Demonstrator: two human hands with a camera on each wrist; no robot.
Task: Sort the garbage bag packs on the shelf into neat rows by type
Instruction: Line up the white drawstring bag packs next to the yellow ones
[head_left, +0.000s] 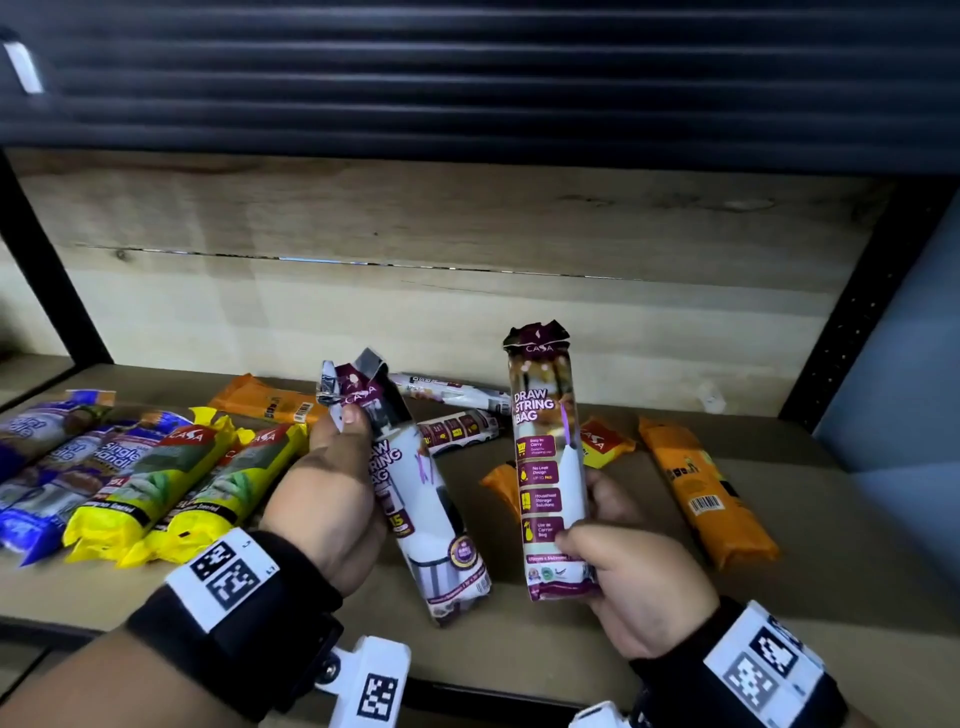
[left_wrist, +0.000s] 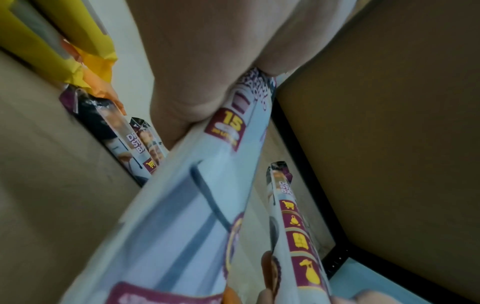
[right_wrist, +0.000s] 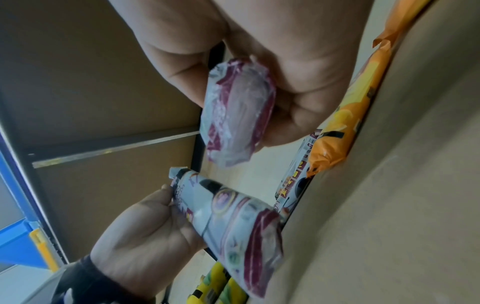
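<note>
**Two draw-string packs in hand above the shelf**

Left hand (head_left: 324, 499): grip closed around a maroon-and-white draw-string pack (head_left: 421, 499), thumb up near its crumpled top. Pack tilts, its top leaning left and its bottom end low over the near part of the shelf (head_left: 831, 519) (touching the board or not, cannot tell).

Right hand (head_left: 634, 587): grip closed around the lower end of a second draw-string pack (head_left: 545, 467), held nearly upright, clear of the shelf. The two packs stand side by side, apart.

On the shelf, left: blue packs (head_left: 47, 467) lying next to two yellow packs (head_left: 156, 488), all angled the same way, touching one another.

Far centre: an orange pack (head_left: 270, 402) and two more maroon-and-white packs (head_left: 457, 410), lying loose at mixed angles behind the held ones.

Right: a long orange pack (head_left: 701, 493) lying on its own, near-to-far; a small yellow-and-red pack (head_left: 602, 441) and another orange one (head_left: 501, 483) partly hidden behind the right-hand pack.
</note>
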